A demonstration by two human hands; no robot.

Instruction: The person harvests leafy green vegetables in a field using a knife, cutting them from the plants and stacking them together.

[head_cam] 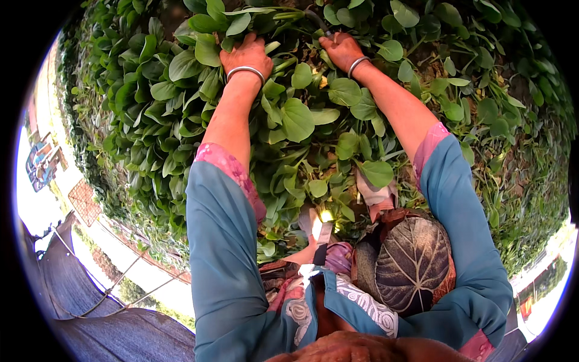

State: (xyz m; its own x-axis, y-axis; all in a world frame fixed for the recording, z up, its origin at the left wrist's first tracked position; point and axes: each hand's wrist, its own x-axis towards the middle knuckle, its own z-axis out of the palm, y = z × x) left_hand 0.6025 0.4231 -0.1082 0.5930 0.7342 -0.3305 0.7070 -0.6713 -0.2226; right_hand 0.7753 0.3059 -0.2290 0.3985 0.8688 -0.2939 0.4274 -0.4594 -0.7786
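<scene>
Dense leafy green plants [181, 68] with broad rounded leaves spread before me. My left hand [248, 55] is at the top centre-left, its fingers closed around leafy stems and partly hidden by leaves. To its right, my right hand [341, 47] grips the handle of a sickle; the curved, dark metal part [316, 20] rises up and left from the fist towards pale green stalks [289, 15]. Most of the handle is hidden in the fist. A metal bangle circles each wrist. Cut or loose leaves and stems lie between and below my hands.
Thick upright plants stand at the left, while flattened greens [479, 113] and patches of soil show at the right. My feet are among leaves below. A reddish grid-like crate [84, 202] lies at the far left edge, near dark shade cloth [126, 335] and cords.
</scene>
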